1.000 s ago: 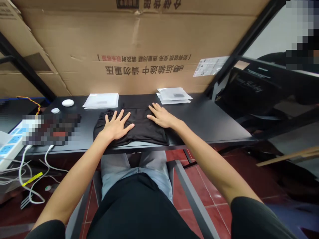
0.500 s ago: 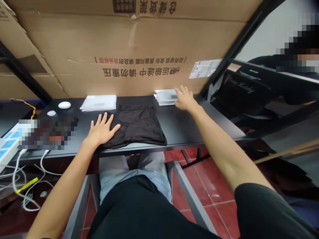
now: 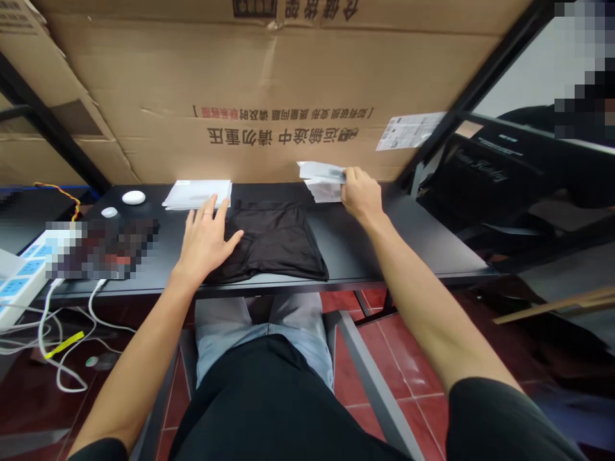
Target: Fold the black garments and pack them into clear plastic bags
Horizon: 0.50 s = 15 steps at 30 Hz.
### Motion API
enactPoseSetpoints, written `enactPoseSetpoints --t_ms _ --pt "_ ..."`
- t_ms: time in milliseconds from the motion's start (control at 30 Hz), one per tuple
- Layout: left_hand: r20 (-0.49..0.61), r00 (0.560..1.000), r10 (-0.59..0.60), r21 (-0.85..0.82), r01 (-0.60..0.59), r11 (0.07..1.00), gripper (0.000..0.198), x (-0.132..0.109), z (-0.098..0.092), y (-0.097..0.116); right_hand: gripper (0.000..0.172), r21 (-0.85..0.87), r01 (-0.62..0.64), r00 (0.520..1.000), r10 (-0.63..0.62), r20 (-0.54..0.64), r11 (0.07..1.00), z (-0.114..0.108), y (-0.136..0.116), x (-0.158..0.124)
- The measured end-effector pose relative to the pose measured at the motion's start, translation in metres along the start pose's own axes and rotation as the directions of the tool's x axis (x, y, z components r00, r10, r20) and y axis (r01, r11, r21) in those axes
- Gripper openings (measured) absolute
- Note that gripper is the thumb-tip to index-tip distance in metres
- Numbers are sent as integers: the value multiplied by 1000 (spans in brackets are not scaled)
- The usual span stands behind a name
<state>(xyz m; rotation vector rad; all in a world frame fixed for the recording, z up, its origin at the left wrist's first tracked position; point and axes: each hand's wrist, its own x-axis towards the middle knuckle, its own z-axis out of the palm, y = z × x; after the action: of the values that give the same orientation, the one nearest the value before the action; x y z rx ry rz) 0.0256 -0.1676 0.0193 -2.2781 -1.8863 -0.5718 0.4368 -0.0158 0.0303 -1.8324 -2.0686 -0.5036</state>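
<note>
One flat, white, plastic-looking packet (image 3: 321, 169) is pinched in the grip of the right hand (image 3: 362, 192), raised above similar white packets (image 3: 327, 192) on the black counter (image 3: 413, 237); a clinging one could drag along. The left hand (image 3: 205, 238), grip spread, could rumple the soft black folded cloth (image 3: 281, 240) beneath by sliding.

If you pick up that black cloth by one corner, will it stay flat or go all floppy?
Probably floppy: the black cloth lies in soft creases, so it would likely droop from one corner. It's probably light too, since it looks thin on the desk. If pushed, it would likely bunch up, because it already looks wrinkled.
</note>
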Motion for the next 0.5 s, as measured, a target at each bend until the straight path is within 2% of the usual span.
enactPoseSetpoints --t_ms 67,133,200,300,400,500 --pt "-92 994 61 -29 -64 997 92 1 -9 18 37 35 99 991 -95 -90 995 -13 -29 -15" --pt "-133 982 135 -24 -140 990 92 2 -15 36 34 78 167 974 -152 -167 983 -23 -63 -33" --pt "-111 974 199 -5 -201 980 91 4 -16 50 35 115 218 960 -192 -202 969 -30 -98 -53" --pt "-45 966 255 9 -255 967 83 8 -6 62 38 140 297 948 -274 -160 945 -32 -140 -80" --pt "2 955 296 7 -296 955 63 12 11 62 42 220 368 930 -356 -95 903 -29 -155 -98" --pt "39 947 319 -4 -319 948 55 11 26 58 47 301 409 908 -416 -42 861 -26 -141 -108"
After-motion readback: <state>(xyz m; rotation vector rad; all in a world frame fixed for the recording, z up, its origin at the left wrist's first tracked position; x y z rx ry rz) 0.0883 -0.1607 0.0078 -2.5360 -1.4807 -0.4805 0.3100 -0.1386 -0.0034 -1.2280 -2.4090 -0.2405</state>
